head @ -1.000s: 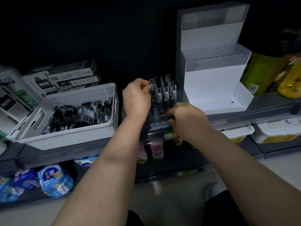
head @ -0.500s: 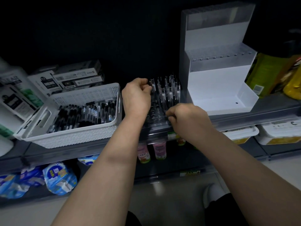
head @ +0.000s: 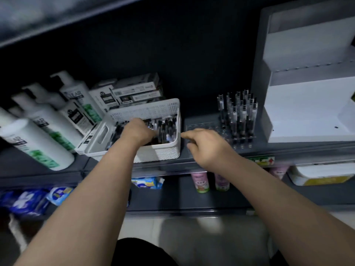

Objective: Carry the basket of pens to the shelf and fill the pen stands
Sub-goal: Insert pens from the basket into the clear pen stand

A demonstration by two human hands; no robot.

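Note:
A white perforated basket (head: 165, 150) full of black pens (head: 167, 129) sits on the dark shelf. My left hand (head: 137, 132) reaches down into the basket among the pens, its fingers hidden. To the right lies a clear pen stand (head: 207, 127) with rows of holes; several pens (head: 238, 114) stand upright in its right part. My right hand (head: 204, 145) hovers over the stand's left, bare part, fingers loosely curled, index pointing left at the basket, nothing visible in it.
White pump bottles (head: 44, 135) stand at the left and stacked boxes (head: 132, 93) behind the basket. A large white display stand (head: 309, 104) stands at the right. The lower shelf holds small pink bottles (head: 199, 181) and blue packets (head: 57, 194).
Both hands have left the pen stand. My left hand moved left into the basket, my right hand drew back toward the basket. The view shifted left.

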